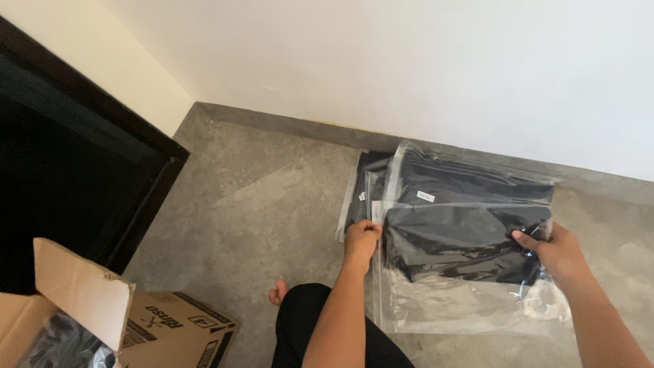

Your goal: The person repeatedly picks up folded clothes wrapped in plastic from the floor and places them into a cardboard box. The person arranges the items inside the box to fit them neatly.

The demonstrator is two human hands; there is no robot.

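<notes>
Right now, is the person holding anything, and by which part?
Yes: both hands grip the top clear bag of black clothing, the left hand at its left edge, the right hand at its right edge.

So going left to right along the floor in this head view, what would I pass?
Cardboard box → bare foot → left hand → clear bag of black clothing → right hand.
</notes>
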